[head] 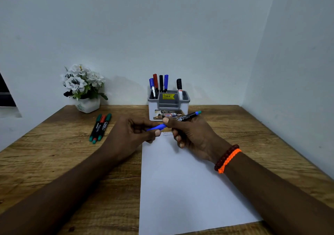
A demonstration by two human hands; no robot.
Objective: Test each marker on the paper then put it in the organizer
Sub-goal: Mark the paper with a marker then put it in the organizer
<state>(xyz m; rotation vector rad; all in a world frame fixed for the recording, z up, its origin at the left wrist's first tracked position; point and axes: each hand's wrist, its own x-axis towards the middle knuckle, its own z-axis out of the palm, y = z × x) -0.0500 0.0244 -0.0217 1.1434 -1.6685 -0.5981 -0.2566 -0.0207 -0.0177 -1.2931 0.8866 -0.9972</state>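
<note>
My right hand (191,135) grips a black-bodied marker (188,117) with a blue and green end, held above the top of the white paper (180,189). Its blue cap (157,127) is pinched by my left hand (132,135), right at the marker's tip end. A small scribble (167,134) shows at the paper's top edge. Behind the hands stands the grey and white organizer (169,106), with several markers upright in it. Three markers (100,127), two with green caps and one with a red cap, lie side by side on the table to the left.
A white pot of white flowers (85,88) stands at the back left of the wooden table (54,153). Walls close the table in at the back and on the right. The organizer's front carries a yellow price sticker and a label.
</note>
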